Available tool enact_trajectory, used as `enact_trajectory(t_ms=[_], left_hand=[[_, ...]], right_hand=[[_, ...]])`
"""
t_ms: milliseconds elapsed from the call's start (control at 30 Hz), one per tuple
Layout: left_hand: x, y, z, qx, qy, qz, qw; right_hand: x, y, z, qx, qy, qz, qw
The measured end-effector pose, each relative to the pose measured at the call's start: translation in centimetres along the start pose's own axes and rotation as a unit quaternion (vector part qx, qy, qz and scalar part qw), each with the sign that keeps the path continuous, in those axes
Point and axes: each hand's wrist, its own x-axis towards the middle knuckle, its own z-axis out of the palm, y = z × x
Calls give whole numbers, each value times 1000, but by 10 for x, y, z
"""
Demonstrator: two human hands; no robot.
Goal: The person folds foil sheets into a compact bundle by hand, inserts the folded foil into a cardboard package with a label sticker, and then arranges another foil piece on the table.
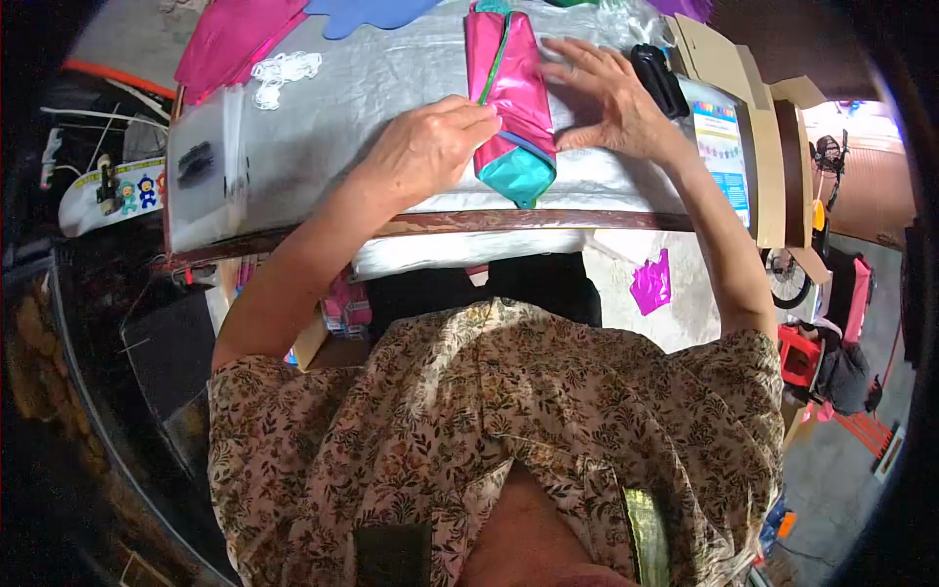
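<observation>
A long folded piece of shiny pink foil (509, 73) with a teal end and green edging lies on the plastic-covered table (362, 83), its teal end toward me. It looks like a folded foil balloon. My left hand (430, 147) is closed at its left edge, thumb and fingertips pinching the foil near the green strip. On the other side my right hand (618, 110) is spread open, palm down, with its thumb close to the foil's right edge. A black object (660, 81) lies just beyond my right fingers.
Pink sheets (240, 39) and a blue sheet (367, 14) lie at the far left. A bundle of white string (284, 76) rests nearby. Cardboard boxes (778, 166) and a printed packet (722, 152) line the right side. A purple foil piece (650, 282) is below the table.
</observation>
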Motion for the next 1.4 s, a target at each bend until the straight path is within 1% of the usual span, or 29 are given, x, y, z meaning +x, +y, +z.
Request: enact_trajectory(t_ms=[33,67,167,300,433,533,567,667,700,800,833,933,967,1067,1100,1200,1233,1333,1367,1400], left_hand=[[0,0,0,3,0,0,1000],[-1,0,0,3,1,1,1000],[-3,3,-1,5,-1,0,1000],[0,1,-3,0,-3,0,1000],[3,-14,-8,-32,-8,22,999],[11,-33,-21,-127,-61,6,990],[15,-38,-24,-125,-61,4,990],[27,-47,-33,-90,-107,63,988],[29,-48,-34,-91,-109,63,988],[45,-47,-39,-38,-188,134,972],[50,-45,-41,-38,-187,136,972],[57,-33,-46,44,-252,146,956],[57,-32,-45,46,-250,146,956],[49,-28,-37,85,-185,187,961],[45,-30,-35,89,-183,186,961],[34,-37,-28,46,-140,136,980],[28,-37,-24,48,-138,138,980],[13,-33,-12,-43,-25,7,999],[10,-31,-11,-41,-22,8,999],[6,-29,-9,-42,0,-11,999]], right_hand=[[-1,-4,-2,28,-4,-3,1000],[-2,-7,-2,29,-2,-5,1000],[-7,-12,6,77,-34,11,996],[-6,-9,18,84,-4,-23,996],[-5,-4,19,98,-7,-37,994],[-5,-8,18,93,-6,-31,995],[-5,-8,18,91,-6,-28,995],[-6,-8,20,96,2,-27,995],[-6,-8,20,96,7,-24,995],[-6,-8,22,100,6,-13,995],[-7,-8,22,101,4,-8,995],[-7,-7,22,100,0,1,995],[-7,-8,22,101,-2,6,995],[-7,-10,21,100,-6,7,995],[-6,-11,20,100,-7,8,995],[-5,-11,20,109,-4,13,994],[-7,-11,21,116,-5,19,993],[-10,-9,23,144,0,47,988],[-8,-7,24,159,4,60,985],[-6,-7,25,155,4,56,986]])
